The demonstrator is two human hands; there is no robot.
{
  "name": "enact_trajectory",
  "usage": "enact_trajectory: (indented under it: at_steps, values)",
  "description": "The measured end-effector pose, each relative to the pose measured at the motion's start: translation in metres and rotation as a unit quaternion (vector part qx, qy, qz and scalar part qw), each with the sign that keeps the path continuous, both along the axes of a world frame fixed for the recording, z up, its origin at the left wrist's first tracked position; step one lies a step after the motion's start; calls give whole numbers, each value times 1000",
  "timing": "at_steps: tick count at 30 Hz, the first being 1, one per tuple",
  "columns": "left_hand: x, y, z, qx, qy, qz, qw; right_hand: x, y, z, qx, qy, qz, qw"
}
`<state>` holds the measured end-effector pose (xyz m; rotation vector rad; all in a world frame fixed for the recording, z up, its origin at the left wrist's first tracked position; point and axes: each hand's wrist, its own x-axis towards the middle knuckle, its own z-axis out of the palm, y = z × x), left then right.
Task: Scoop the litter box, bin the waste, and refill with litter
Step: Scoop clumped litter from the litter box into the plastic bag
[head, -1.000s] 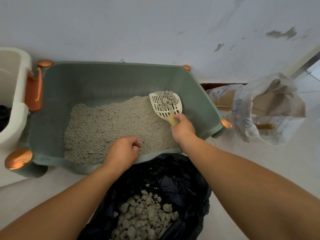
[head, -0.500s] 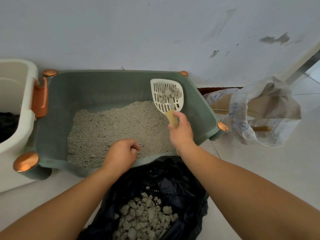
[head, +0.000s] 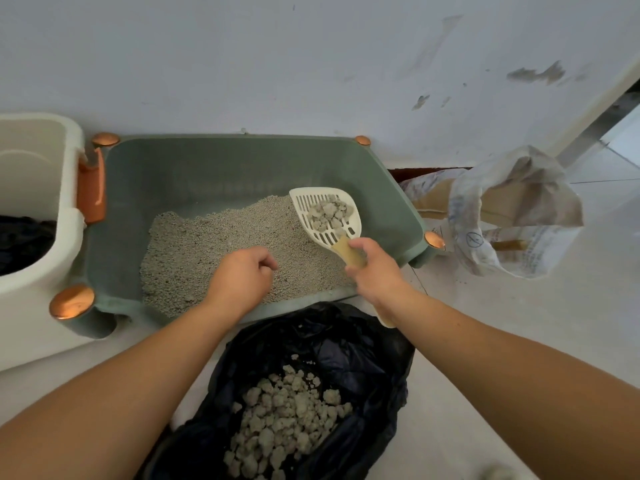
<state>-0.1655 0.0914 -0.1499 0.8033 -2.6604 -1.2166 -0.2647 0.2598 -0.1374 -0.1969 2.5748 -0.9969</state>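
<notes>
Two bare forearms, sleeveless to the frame edge; ringless hands [head: 239, 278].

The right hand [head: 375, 271] swings the loaded scoop [head: 327, 216] back down from its raised tilt, now low over the litter [head: 221, 251], clumps [head: 329, 213] still aboard.

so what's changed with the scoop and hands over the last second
The right hand grips the slotted white plastic scoop throughout; it raised the scoop with its grey clumps above the litter, then brought it back lower. The left hand stayed curled on the green litter box front edge. The black waste bag is unchanged.
</notes>
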Motion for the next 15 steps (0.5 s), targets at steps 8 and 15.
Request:
enact_trajectory:
  at_steps: [8, 15]
  values:
    - [14, -7, 29, -10, 12, 6, 1000, 13, 12, 28, 62, 21, 121, 990]
    - [48, -4, 51, -38, -68, -47, 996, 14, 21, 63, 126, 51, 222, 965]
